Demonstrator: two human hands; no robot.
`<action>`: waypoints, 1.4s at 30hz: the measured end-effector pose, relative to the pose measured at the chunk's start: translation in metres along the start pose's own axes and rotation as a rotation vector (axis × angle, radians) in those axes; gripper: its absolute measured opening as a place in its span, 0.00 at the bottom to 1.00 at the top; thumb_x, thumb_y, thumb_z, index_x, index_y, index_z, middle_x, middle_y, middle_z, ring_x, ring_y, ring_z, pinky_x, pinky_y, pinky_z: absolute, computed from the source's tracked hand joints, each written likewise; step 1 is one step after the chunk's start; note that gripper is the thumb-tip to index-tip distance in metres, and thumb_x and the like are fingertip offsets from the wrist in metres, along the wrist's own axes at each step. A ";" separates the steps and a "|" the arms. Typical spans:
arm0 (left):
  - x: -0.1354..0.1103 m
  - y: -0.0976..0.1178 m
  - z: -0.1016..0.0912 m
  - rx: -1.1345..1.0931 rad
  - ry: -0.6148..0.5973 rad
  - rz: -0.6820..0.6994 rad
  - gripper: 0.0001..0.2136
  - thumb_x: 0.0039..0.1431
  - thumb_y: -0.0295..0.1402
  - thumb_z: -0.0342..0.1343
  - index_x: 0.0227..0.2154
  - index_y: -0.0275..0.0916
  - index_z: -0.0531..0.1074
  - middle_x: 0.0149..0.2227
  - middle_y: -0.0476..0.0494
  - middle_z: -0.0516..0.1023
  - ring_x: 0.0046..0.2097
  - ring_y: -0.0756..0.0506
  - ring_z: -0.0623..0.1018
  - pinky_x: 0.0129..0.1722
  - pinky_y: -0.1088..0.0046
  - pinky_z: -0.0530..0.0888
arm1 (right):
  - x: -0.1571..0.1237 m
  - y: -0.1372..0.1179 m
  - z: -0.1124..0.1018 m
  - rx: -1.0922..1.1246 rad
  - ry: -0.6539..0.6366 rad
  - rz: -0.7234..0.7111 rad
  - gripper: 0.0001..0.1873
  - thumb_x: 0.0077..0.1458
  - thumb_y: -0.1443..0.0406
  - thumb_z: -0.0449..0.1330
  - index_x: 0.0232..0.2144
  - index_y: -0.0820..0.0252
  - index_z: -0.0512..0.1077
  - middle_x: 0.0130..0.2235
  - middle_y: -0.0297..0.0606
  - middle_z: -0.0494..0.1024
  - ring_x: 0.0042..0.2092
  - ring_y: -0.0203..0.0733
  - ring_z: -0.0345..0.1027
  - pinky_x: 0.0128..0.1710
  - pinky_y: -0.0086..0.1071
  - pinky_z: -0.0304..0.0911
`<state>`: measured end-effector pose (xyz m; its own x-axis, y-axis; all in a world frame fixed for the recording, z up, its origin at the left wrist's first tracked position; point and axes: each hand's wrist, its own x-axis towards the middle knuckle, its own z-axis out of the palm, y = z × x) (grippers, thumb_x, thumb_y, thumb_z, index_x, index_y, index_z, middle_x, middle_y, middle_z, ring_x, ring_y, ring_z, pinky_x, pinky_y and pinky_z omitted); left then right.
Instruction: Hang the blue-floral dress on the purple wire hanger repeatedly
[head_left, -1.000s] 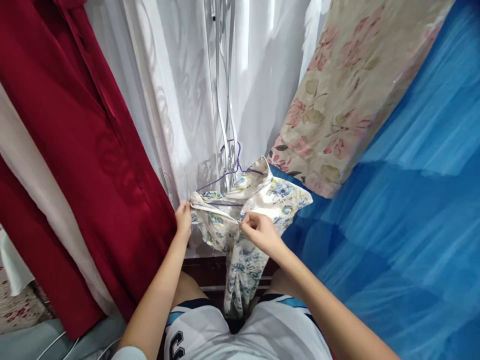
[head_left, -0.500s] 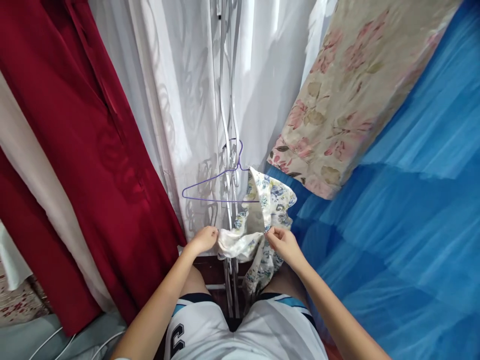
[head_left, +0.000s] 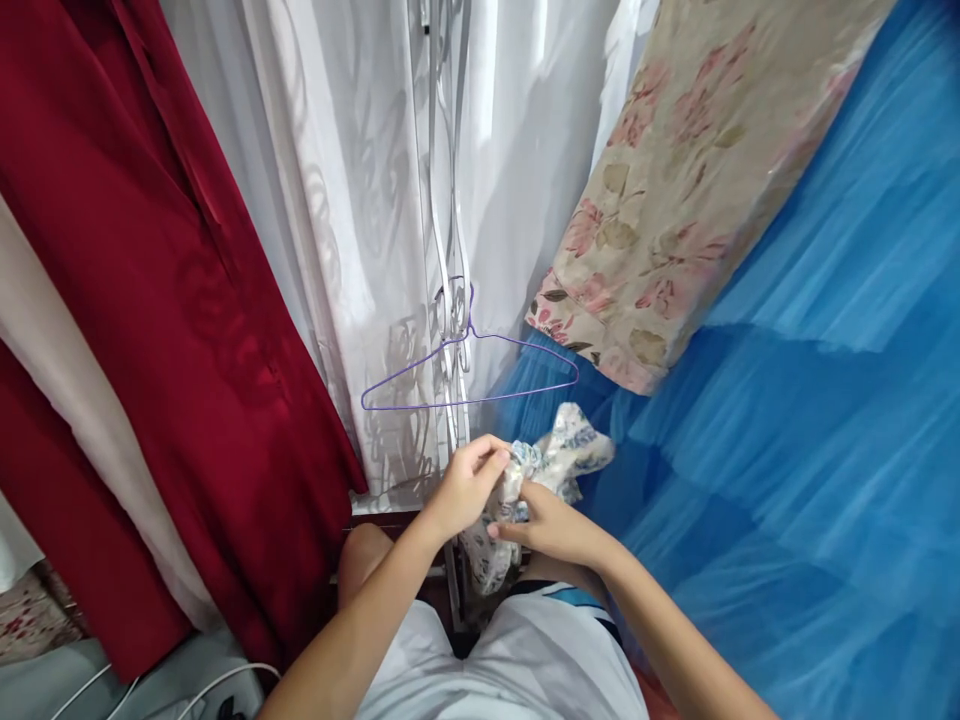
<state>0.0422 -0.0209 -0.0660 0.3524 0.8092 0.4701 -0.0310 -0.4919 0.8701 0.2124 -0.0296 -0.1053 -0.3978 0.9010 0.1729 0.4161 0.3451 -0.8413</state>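
A small white garment with blue flowers point(head_left: 559, 460) is bunched between both my hands, just below a thin purple wire hanger point(head_left: 465, 375). The hanger hangs bare on a white scrolled metal grille point(head_left: 442, 250). My left hand point(head_left: 463, 485) pinches the cloth's upper left part, fingers closed. My right hand point(head_left: 544, 522) grips the cloth from below, fingers closed. A loose end of the garment hangs down between my knees.
A dark red curtain point(head_left: 150, 260) hangs at the left and a sheer white curtain point(head_left: 337, 200) behind the grille. A beige cloth with pink flowers point(head_left: 675, 180) hangs at the upper right. Blue netting point(head_left: 810, 420) fills the right side. White cables point(head_left: 195, 685) lie at the bottom left.
The flowered garment has come off the purple hanger, which now hangs bare. My hands have drawn together and lower, bunching the cloth.
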 end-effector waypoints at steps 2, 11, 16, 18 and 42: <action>-0.004 0.008 0.003 0.079 -0.014 0.068 0.13 0.66 0.43 0.50 0.37 0.39 0.73 0.46 0.40 0.73 0.50 0.42 0.73 0.54 0.67 0.68 | 0.000 -0.017 0.011 0.294 -0.041 -0.023 0.20 0.52 0.59 0.63 0.47 0.58 0.73 0.49 0.43 0.78 0.52 0.53 0.68 0.53 0.44 0.62; -0.062 -0.020 -0.048 0.087 -0.576 -0.375 0.25 0.51 0.55 0.61 0.44 0.40 0.75 0.40 0.43 0.78 0.42 0.40 0.76 0.41 0.68 0.72 | -0.015 -0.054 -0.021 0.766 -0.337 0.253 0.16 0.44 0.59 0.71 0.34 0.62 0.77 0.33 0.40 0.80 0.37 0.45 0.75 0.41 0.35 0.68; -0.075 -0.050 -0.109 0.630 -0.397 -0.302 0.19 0.52 0.52 0.61 0.26 0.39 0.77 0.34 0.44 0.78 0.40 0.41 0.74 0.42 0.68 0.68 | -0.011 -0.067 -0.075 0.276 -0.301 0.127 0.14 0.51 0.58 0.66 0.35 0.63 0.77 0.34 0.38 0.80 0.35 0.44 0.72 0.35 0.32 0.67; -0.067 -0.051 -0.143 0.831 -0.259 -0.210 0.16 0.53 0.49 0.62 0.25 0.40 0.78 0.36 0.43 0.79 0.45 0.39 0.72 0.49 0.64 0.64 | 0.003 -0.065 -0.086 0.109 -0.226 0.080 0.13 0.55 0.59 0.62 0.35 0.63 0.78 0.33 0.38 0.80 0.33 0.44 0.72 0.33 0.32 0.66; 0.056 0.025 -0.159 0.807 0.291 0.140 0.07 0.54 0.36 0.58 0.32 0.39 0.72 0.26 0.54 0.70 0.30 0.50 0.70 0.30 0.78 0.63 | 0.056 0.005 -0.113 -0.140 0.711 -0.217 0.44 0.54 0.61 0.61 0.68 0.65 0.51 0.42 0.47 0.81 0.39 0.49 0.75 0.40 0.40 0.69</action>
<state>-0.0872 0.0633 0.0054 0.1385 0.7199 0.6801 0.6555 -0.5814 0.4820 0.2850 0.0526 -0.0422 0.1208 0.7449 0.6561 0.5076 0.5217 -0.6857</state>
